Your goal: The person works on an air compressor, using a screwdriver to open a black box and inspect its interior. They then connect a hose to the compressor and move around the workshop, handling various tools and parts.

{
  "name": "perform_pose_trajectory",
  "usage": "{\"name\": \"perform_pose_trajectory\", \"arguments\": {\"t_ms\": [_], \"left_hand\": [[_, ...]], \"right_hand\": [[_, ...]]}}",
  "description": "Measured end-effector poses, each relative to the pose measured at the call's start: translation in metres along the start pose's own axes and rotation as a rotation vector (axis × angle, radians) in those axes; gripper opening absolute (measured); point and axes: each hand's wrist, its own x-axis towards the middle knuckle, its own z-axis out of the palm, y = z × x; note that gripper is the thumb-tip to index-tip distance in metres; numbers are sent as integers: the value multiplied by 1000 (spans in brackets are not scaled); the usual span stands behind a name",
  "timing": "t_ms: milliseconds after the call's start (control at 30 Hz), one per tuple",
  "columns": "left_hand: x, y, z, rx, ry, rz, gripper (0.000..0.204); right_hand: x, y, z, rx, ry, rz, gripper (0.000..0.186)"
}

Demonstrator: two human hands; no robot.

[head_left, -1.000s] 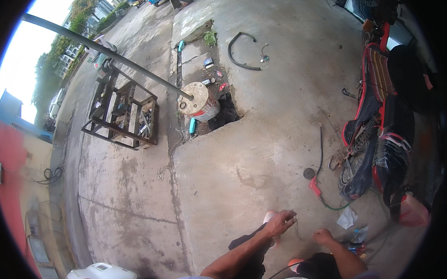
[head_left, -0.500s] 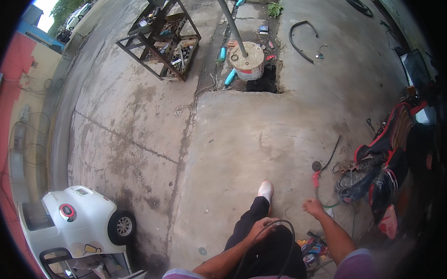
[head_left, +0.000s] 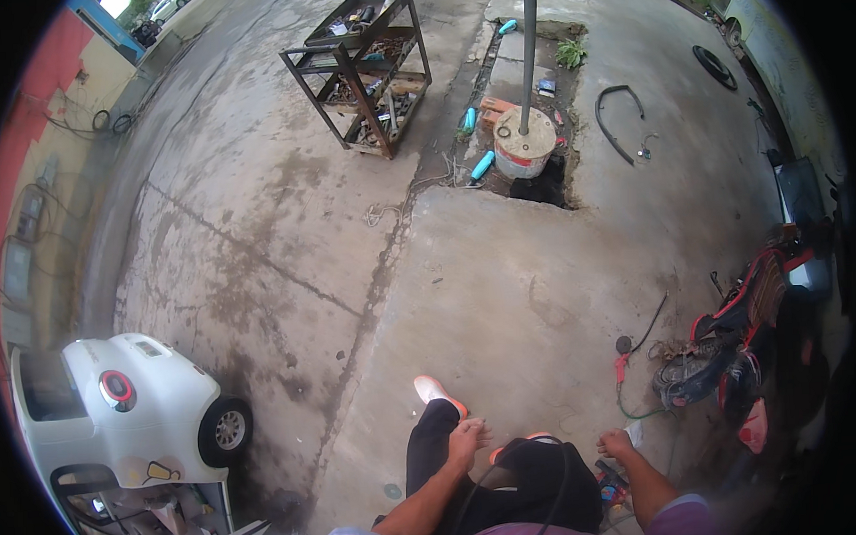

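Above bare concrete, left hand (head_left: 467,439) and right hand (head_left: 616,444) grip clamped on black cable (head_left: 510,450).

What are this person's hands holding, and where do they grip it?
The left hand and right hand seem to hold a thin black cable arching between them, one hand near each end of the arc; the exact grip is unclear.

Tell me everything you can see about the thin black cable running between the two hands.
The black cable is thin, dark and flexible, probably rubber-sheathed. It arches over the person's black-trousered lap, rising from the lower edge near the left hand, curving across the top and dropping again beside the right hand. Whether either hand grips it cannot be told. Its ends are out of view.
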Motion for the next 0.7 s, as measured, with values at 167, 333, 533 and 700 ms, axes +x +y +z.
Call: {"name": "perform_pose_trajectory", "arguments": {"t_ms": [167,333,533,700], "left_hand": [[47,46,-92,-346,15,5,22],[61,135,-155,-517,37,61,23],[81,223,-187,-506,256,15,25],[165,264,-214,-666,273,83,23]], "right_hand": [[9,-43,35,-101,-43,74,15],[-8,-223,132,-193,-102,-54,21],[14,-394,217,-223,-162,-184,21],[55,-479,254,-302,-222,-135,23]]}}
